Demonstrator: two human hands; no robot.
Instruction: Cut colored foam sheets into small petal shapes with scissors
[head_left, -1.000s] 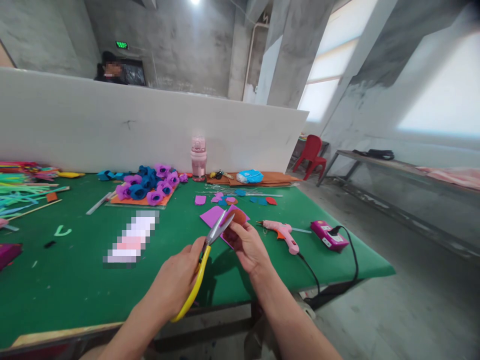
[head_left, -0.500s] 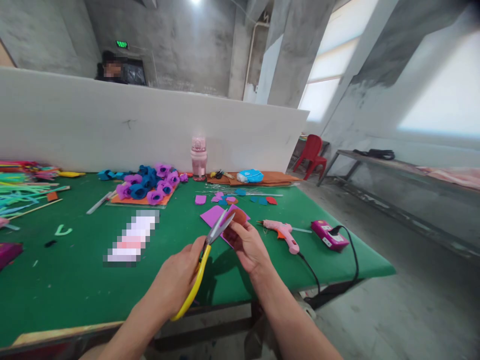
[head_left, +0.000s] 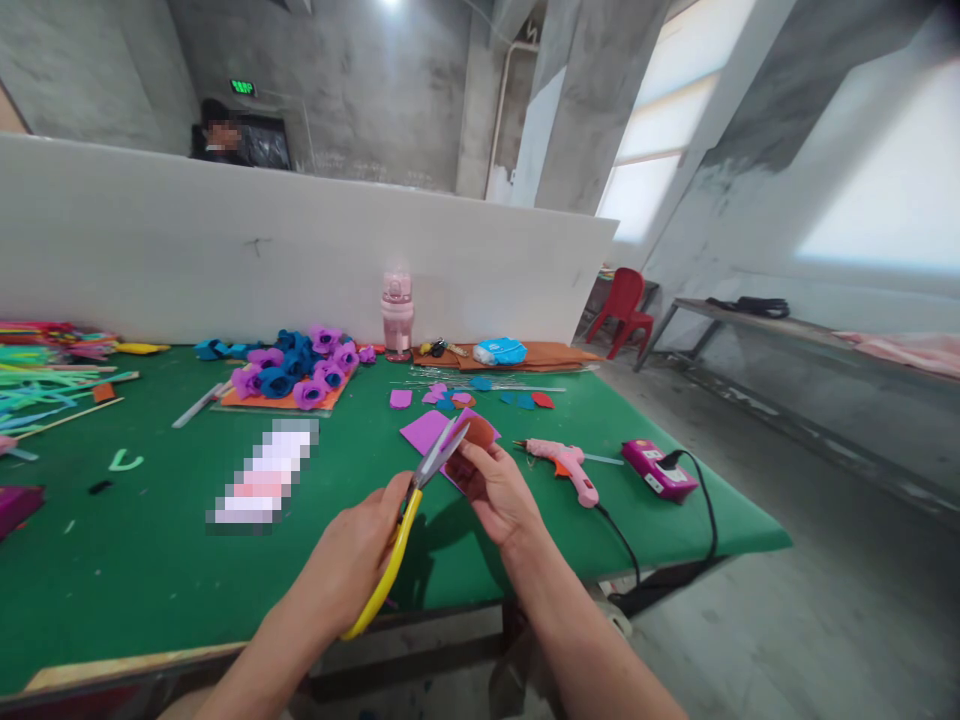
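Observation:
My left hand (head_left: 369,535) is closed around the yellow handle of a pair of scissors (head_left: 395,560). The blades point up and away, their tips a little apart at the edge of a brown piece (head_left: 480,431). With fingers and thumb, my right hand (head_left: 495,490) pinches this brown piece against a purple sheet (head_left: 422,433). Part of the sheet is hidden by the blades and my fingers. Just beyond lie small cut purple pieces (head_left: 401,399), along with blue ones (head_left: 526,401) and a red one (head_left: 542,400).
A pink glue gun (head_left: 562,460) lies right of my hands, its cord hanging over the green table's (head_left: 180,590) front edge. Near it is a magenta power box (head_left: 658,470). Paper flowers (head_left: 300,365), a pink bottle (head_left: 397,320) and a white partition (head_left: 315,250) stand farther back.
The scissor blades have come slightly closer together at the brown piece. Both hands stay in nearly the same place, and the person behind the partition has shifted a little.

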